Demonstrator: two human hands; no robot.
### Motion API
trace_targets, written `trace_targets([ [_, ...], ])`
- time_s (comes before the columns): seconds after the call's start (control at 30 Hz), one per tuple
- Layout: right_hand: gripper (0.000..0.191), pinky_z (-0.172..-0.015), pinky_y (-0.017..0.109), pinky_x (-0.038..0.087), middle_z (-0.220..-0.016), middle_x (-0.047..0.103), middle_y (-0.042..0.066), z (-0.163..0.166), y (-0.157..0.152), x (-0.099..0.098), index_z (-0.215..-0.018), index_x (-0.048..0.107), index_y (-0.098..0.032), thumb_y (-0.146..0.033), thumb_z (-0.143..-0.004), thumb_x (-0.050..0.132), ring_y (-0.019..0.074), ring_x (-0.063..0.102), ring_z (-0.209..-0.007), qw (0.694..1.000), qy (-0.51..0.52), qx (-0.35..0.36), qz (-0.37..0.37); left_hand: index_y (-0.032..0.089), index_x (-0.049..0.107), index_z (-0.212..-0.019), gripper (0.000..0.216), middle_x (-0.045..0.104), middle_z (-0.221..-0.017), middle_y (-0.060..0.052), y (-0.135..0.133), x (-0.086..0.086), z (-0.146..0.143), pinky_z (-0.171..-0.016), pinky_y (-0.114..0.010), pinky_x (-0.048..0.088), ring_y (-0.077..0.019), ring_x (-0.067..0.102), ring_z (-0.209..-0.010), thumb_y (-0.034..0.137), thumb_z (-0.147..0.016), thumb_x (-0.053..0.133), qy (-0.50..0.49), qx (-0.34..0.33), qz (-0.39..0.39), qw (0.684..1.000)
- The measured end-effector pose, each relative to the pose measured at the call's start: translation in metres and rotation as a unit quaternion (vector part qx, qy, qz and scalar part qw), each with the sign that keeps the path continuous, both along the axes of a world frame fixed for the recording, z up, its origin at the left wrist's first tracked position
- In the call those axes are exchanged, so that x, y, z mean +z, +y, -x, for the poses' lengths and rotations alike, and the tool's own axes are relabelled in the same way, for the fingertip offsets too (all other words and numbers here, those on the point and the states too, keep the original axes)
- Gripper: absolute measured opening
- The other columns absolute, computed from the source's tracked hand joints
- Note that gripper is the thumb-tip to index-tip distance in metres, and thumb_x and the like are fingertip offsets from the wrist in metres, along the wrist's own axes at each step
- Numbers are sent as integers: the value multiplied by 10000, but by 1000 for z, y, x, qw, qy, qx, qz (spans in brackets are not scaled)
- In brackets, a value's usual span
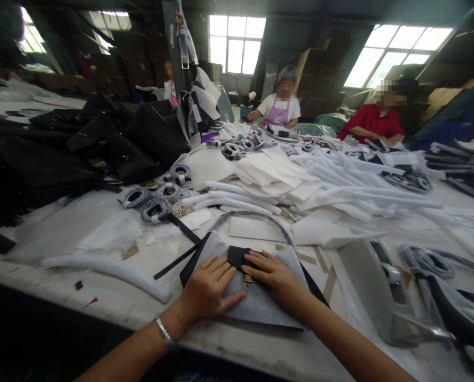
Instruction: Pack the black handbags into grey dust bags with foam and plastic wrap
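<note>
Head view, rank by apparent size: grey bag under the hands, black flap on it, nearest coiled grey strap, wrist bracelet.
1. grey bag, clearly largest.
2-3. black flap and coiled strap: they look about alike, and the strap lies farther from the camera, so no ranking.
4. bracelet, smallest.

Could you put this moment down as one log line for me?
left hand: flat on grey bag | right hand: touching black tab | handle: arched beyond hands
</note>
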State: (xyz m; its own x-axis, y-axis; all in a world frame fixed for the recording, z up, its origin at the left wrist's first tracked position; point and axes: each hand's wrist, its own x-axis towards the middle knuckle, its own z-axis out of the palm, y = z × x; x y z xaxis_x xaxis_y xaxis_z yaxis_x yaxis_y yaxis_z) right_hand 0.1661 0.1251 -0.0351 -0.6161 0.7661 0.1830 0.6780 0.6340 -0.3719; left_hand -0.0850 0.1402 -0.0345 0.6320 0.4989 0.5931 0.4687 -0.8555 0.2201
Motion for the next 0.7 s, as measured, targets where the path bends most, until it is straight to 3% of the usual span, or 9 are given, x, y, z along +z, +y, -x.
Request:
trace_targets([
  [0.07,577,-1181,526,308,-1515,473,47,2,-2,3,-1423,507,-321,-15,-935,501,226,394,-1422,1000,-21,-1,0,156,648,-1119,224,740,-963,-86,-1,0,2,-903,-422,572,-240,707,-911,280,-933,632,-22,-33,-9,999],
  [0.17,521,-1188,515,301,-1513,474,55,5,-4,6,-1417,518,-306,-63,-956,519,226,389,-1425,999,-45,-9,0,198,608,-1226,271,727,-1026,-49,-1,1,1,-886,-298,576,-172,689,-959,187,-955,603,-21,-77,3,997],
  [0.27,515,-1194,506,293,-1519,468,54,5,-5,5,-1419,514,-317,-89,-958,543,222,385,-1427,999,-39,-11,-2,159,540,-1342,381,688,-1146,-105,1,3,-1,-922,-299,569,-188,659,-1068,209,-969,596,-29,-73,30,996],
  [0.47,523,-1201,503,268,-1520,468,43,3,-4,-3,-1416,513,-332,-63,-969,483,202,376,-1431,1000,-2,-19,10,211,662,-1148,206,723,-958,-41,2,5,-6,-769,-264,578,-153,687,-867,163,-952,619,-46,-92,39,994],
  [0.7,723,-1213,461,250,-1544,436,34,2,-3,-7,-1437,496,-283,73,-814,409,177,336,-1450,999,29,-36,19,194,683,-1103,170,736,-994,-54,-4,2,-8,-792,-293,581,-173,696,-912,148,-960,602,-36,-122,32,991],
])
